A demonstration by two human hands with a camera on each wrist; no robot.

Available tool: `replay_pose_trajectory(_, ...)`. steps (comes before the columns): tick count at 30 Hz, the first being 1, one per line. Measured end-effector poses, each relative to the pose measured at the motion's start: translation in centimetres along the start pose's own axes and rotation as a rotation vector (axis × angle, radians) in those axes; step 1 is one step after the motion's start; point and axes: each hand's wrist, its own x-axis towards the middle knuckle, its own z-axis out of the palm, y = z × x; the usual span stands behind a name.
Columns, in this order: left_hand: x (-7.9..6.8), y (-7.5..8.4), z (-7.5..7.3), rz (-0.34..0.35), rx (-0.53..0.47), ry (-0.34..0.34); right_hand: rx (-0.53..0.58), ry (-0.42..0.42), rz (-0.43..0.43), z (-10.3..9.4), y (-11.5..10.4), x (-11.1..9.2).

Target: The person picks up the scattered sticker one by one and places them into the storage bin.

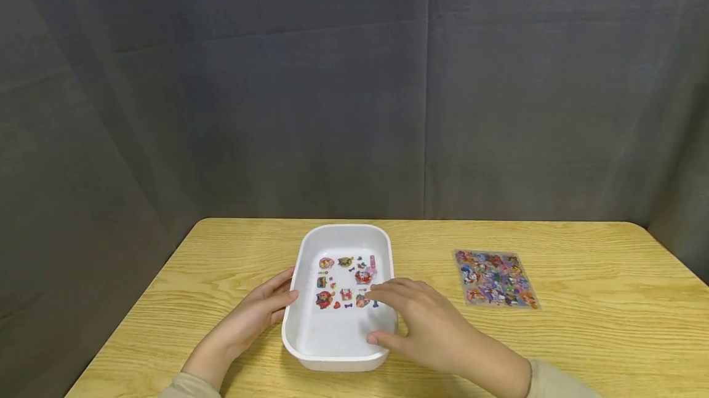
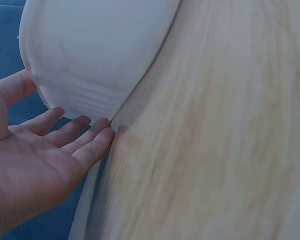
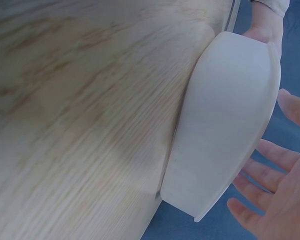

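A white rectangular plastic tub (image 1: 332, 342) with rounded corners stands on the table. Inside it lie several small colourful cartoon stickers (image 1: 346, 294), grouped like a clear sticker sheet. My left hand (image 1: 257, 309) holds the tub's left side, thumb over the rim and fingers along the outer wall; the left wrist view shows those fingertips (image 2: 97, 129) against the wall. Over the tub's right rim hovers my right hand (image 1: 426, 321), fingers spread and holding nothing, its fingertips overlapping the lower right stickers in the head view.
To the right, a clear sheet packed with colourful cartoon stickers (image 1: 496, 279) lies flat on the wooden table (image 1: 598, 336). A dark grey curtain (image 1: 310, 109) hangs behind the table's far edge.
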Motion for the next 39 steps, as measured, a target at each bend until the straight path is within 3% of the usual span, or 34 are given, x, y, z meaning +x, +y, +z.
replay_pose_trajectory(29,-0.1,-0.1,-0.3,-0.006,-0.020,0.004,0.014,0.074,0.037,-1.2,1.2,-0.9)
replay_pose_trajectory(39,0.0,-0.2,-0.2,-0.008,-0.021,0.013,-0.012,0.159,0.053,-1.4,2.0,-1.7)
